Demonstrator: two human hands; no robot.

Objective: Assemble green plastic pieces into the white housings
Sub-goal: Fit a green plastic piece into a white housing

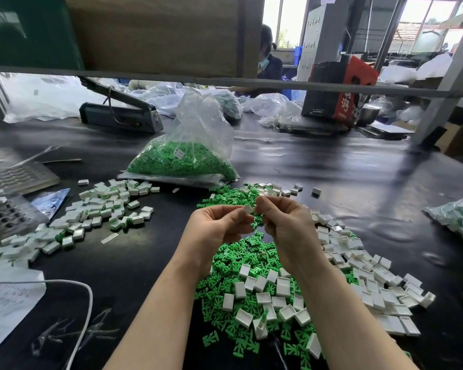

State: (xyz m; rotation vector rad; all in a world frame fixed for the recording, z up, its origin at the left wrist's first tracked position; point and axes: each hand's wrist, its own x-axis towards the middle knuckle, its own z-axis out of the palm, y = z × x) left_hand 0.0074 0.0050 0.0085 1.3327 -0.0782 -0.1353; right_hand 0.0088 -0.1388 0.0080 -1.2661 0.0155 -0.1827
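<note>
Housing (248, 209) tilted between both hands

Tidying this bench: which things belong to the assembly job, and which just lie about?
Job: small white plastic housing pinched between left hand and right hand; loose green plastic pieces; empty white housings.
Lying about: grey heat sealer; red-and-black carton; white cable.
</note>
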